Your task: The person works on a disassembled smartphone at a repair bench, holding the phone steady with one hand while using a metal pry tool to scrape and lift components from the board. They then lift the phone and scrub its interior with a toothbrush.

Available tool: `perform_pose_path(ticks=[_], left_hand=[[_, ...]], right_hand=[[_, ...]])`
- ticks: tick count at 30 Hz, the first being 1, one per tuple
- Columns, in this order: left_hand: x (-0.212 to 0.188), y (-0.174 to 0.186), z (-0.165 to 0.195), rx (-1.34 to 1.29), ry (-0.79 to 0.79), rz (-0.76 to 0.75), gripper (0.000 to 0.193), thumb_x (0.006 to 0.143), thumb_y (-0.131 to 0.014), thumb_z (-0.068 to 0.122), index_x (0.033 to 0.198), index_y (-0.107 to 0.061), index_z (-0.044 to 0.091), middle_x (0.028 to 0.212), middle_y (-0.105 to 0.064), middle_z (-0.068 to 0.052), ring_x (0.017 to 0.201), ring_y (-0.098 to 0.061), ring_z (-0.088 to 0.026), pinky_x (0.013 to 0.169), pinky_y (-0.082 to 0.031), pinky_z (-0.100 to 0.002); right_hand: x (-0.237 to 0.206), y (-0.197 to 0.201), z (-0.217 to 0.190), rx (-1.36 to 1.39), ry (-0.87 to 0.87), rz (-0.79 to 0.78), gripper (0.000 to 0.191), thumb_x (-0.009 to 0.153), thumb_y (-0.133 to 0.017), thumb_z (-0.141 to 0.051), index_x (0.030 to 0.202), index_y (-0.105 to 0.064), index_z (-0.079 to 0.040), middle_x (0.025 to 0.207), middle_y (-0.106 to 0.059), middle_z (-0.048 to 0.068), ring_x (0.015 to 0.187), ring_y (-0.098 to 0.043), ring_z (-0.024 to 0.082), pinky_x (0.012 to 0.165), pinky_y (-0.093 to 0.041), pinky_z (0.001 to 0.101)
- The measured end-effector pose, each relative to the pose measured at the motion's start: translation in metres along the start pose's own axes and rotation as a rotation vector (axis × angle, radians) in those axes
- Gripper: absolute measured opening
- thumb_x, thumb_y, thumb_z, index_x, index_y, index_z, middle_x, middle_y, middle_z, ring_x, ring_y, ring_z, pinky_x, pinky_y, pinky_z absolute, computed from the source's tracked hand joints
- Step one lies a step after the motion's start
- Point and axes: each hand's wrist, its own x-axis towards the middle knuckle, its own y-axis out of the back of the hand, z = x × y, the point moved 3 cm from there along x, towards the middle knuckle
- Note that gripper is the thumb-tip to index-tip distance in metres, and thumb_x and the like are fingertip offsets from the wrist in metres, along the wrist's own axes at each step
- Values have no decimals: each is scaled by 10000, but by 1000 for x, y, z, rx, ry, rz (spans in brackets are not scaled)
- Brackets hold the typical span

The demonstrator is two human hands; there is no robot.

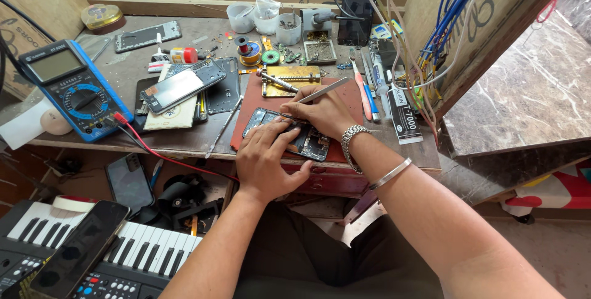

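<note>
The left hand [266, 162] lies flat, fingers pressed together, on an opened phone [289, 134] that rests on a red mat [252, 99] at the desk's near edge. Just beside it, the right hand [323, 113] pinches a thin metal tool [321, 91] — tip at the phone's far edge. Further left of both hands sits a blue meter [74, 86] — 2 leads attached.

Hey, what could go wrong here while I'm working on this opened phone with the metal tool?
The right hand holds thin metal tweezers over the opened phone; a slip might scratch or short exposed parts. The left hand presses the phone near the red mat's front edge, so it might slide off the bench. The multimeter's red lead trails close to the left wrist and may snag.
</note>
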Motion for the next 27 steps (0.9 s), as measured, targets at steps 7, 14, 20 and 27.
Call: perform_pose_path(ticks=[7, 14, 20, 27], left_hand=[[4, 8, 1, 3, -32, -13, 560, 719, -844, 416, 1181, -708, 129, 1288, -660, -71, 1230, -623, -286, 1073, -458, -459], [24, 16, -20, -60, 105, -44, 379, 843, -784, 353, 1133, -724, 115, 1201, -687, -99, 1159, -644, -326, 982, -510, -450], [85, -7, -61, 93, 463, -454, 264, 860, -735, 383, 1059, -791, 219, 1063, -768, -47, 962, -721, -266, 831, -566, -434], [97, -23, -75, 189, 479, -708, 279, 780, -822, 418, 971, -831, 216, 964, -775, -71, 909, -731, -272, 847, -574, -412]], right_hand=[[-1, 8, -2, 117, -52, 149, 288, 883, -798, -317, 892, -725, -38, 744, -701, -20, 619, -644, 42, 551, -532, 220], [-5, 9, -17, 34, -10, 262, 238, 914, -742, -299, 960, -714, -68, 786, -726, -1, 673, -657, 54, 599, -544, 237], [-5, 11, -25, -9, 103, 321, 175, 852, -726, -166, 964, -688, -38, 828, -731, 19, 717, -671, 67, 636, -538, 247], [-5, 11, -32, 8, 110, 334, 156, 857, -728, -149, 947, -684, -29, 815, -724, 34, 718, -658, 78, 645, -526, 252]])
